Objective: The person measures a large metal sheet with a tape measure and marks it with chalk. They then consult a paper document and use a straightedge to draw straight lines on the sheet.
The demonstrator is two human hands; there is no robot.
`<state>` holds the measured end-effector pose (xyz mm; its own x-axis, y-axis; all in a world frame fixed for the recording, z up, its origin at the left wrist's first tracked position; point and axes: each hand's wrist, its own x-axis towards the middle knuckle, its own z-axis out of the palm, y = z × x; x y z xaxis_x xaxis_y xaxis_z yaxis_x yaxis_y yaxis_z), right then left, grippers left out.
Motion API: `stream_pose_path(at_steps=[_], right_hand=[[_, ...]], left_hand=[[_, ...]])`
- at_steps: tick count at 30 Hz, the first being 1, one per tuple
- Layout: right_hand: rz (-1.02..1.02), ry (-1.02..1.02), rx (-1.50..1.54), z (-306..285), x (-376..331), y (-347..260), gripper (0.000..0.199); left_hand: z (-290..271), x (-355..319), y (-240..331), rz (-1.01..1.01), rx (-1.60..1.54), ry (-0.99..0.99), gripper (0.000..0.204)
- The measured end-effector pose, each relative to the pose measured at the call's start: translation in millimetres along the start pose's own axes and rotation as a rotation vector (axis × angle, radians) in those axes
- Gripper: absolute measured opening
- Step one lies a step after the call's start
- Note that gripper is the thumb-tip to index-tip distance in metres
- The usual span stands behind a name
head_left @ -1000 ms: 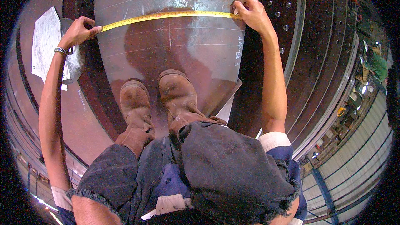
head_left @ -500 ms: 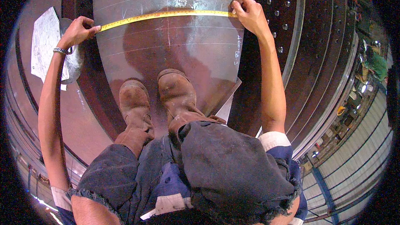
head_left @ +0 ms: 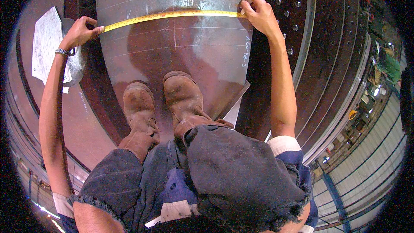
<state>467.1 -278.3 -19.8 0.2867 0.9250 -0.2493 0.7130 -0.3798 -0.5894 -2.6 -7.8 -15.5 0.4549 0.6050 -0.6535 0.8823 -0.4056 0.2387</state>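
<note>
A yellow tape measure (head_left: 172, 15) is stretched from side to side across a steel plate (head_left: 207, 36) marked with thin white lines. At the plate's left edge, my left hand (head_left: 81, 32) is closed, pinching one end of the blade between thumb and fingers. My right hand (head_left: 261, 14) is closed on the other end, over the plate's right edge; a dark rounded part, partly hidden by the fingers, shows beside it. The blade bows slightly and lies on or just above the steel; I cannot tell which.
My brown boots (head_left: 139, 99) stand on the plate. White papers (head_left: 48, 47) lie on the left beside a grey rounded object (head_left: 77, 60). Dark steel beams with bolt holes (head_left: 289, 26) run along the right. Farther right, a person in green (head_left: 389, 65) is low down among clutter.
</note>
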Motion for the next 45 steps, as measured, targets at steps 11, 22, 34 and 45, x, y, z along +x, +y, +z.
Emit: stream_pose_path(at_steps=[11,22,34,45], right_hand=[[0.006,0.029,0.039,0.2,-0.2,-2.4,0.031],[0.026,-0.019,0.028,-1.5,0.6,-2.9,0.028],[0.011,-0.042,0.022,-2.1,2.7,1.2,0.028],[0.023,-0.053,0.014,-3.8,2.8,-2.5,0.029]], left_hand=[[1.8,-1.3,0.7,-0.023,-0.036,0.022,0.073],[3.3,4.4,-8.1,-0.015,-0.029,-0.023,0.076],[7.4,6.7,-15.7,0.026,-0.046,0.024,0.077],[6.9,2.7,-11.3,0.080,-0.018,0.062,0.062]])
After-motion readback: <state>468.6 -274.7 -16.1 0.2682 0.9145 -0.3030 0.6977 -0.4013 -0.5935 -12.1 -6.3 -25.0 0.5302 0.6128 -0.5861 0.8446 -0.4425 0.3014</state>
